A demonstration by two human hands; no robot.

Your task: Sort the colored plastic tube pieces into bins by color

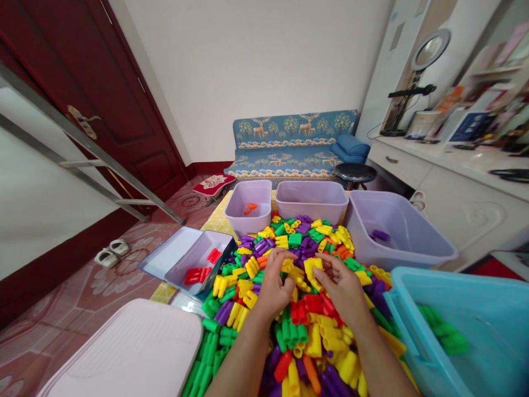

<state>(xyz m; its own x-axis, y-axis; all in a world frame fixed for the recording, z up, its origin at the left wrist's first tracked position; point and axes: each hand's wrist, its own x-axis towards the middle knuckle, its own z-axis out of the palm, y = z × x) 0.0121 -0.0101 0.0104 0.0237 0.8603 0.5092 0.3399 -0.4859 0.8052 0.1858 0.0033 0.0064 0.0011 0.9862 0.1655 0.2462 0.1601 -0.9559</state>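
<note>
Over a heap of plastic building pieces (pixel 295 333) in yellow, green, purple, red and orange, both my hands work close together. My right hand (pixel 341 284) pinches a yellow tube-shaped building piece (pixel 314 274) between thumb and fingers, slightly above the heap. To its left, my left hand (pixel 276 284) has its fingers curved with the thumb apart. A yellow piece (pixel 288 266) shows right by its fingertips; whether they touch it I cannot tell. Red pieces (pixel 313 304) and green joined tubes (pixel 291 329) lie below the hands.
Lilac bins stand behind the heap: the left one (pixel 249 225) holds an orange piece, the middle one (pixel 312 208) shows no contents, the right one (pixel 400 242) holds a purple piece. A blue-rimmed box (pixel 176 270) contains red pieces; a turquoise tub (pixel 491 309) contains green ones. A pink lid (pixel 128 347) lies front left.
</note>
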